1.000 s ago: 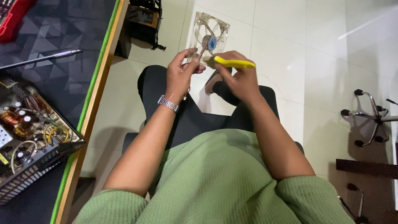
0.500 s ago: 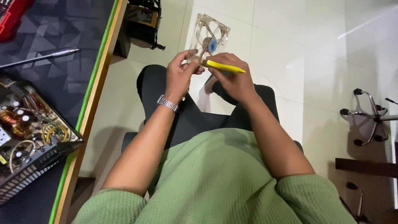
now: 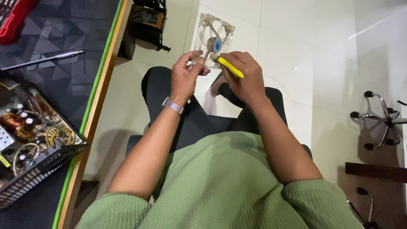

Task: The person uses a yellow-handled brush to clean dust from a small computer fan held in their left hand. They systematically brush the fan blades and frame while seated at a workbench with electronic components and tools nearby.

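Upper centre of frame: left hand point(image 3: 185, 75) pinches clear square plastic fan point(image 3: 215, 39); right hand point(image 3: 243, 78) fisted round yellow-handled screwdriver point(image 3: 229, 65), tip at blue hub. Work looks mid-way, fan off the bench.

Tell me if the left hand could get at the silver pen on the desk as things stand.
Probably not at once: the left hand is holding the clear fan, and the pen lies apart on the desk, though nothing blocks the way.

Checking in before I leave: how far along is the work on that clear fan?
Done: the clear fan is off the desk, away from the open power supply. In hand: left hand steadies the fan while right hand works a yellow-handled tool at its hub. Left: the fan is unmounted.
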